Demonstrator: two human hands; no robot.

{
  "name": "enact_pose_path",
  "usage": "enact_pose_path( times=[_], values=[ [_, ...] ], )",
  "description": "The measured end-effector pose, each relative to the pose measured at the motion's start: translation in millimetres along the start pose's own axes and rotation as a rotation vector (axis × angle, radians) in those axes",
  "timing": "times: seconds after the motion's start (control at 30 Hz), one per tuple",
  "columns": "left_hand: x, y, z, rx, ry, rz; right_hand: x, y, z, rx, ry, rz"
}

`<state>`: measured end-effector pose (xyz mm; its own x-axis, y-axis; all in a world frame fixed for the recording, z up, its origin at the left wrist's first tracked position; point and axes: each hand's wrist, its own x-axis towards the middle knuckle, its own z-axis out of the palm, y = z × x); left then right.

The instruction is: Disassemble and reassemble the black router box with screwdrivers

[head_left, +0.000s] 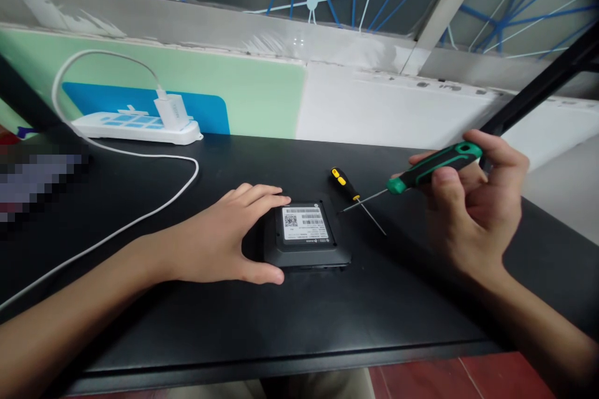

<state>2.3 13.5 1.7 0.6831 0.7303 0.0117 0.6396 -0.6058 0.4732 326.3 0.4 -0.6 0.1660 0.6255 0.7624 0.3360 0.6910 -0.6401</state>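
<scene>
A flat black square device (306,257) lies on the dark table, a white label with a QR code and barcodes on its upper face. My left hand (224,234) grips it from the left, fingers at the far edge and thumb by the near corner. In my right hand (477,212) is a green and black screwdriver (435,167), held slanted with its shaft pointing down to the left. The tip is close to the device's right edge; whether it touches cannot be told. Behind that shaft lies a second screwdriver (345,184), black and yellow.
A white power strip (135,128) with a charger (171,111) stands at the back left. Its white cable (180,190) loops across the table's left side. Behind the dark table (224,324) are a green and white wall and a window. A blurred patch covers the far left.
</scene>
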Motion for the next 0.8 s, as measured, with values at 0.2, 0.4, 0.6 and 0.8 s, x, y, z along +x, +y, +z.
enact_pose_path(
  times=[0.2, 0.4, 0.6, 0.8],
  values=[
    [-0.3, -0.1, -0.7, 0.022, -0.029, -0.001, 8.0, -5.5, -0.5, -0.058, -0.110, 0.015],
    [-0.6, -4.4, 1.2, 0.031, -0.019, 0.021, 16.1, -8.8, 0.9, -0.125, -0.178, -0.074],
    [-3.4, -7.7, 3.3, 0.011, 0.009, 0.015, 20.6, -3.2, -2.0, -0.122, -0.162, 0.013],
    [-1.9, -3.2, 1.3, -0.007, 0.003, -0.016, 17.8, -2.3, -10.6, -0.047, -0.143, 0.092]
  ],
)
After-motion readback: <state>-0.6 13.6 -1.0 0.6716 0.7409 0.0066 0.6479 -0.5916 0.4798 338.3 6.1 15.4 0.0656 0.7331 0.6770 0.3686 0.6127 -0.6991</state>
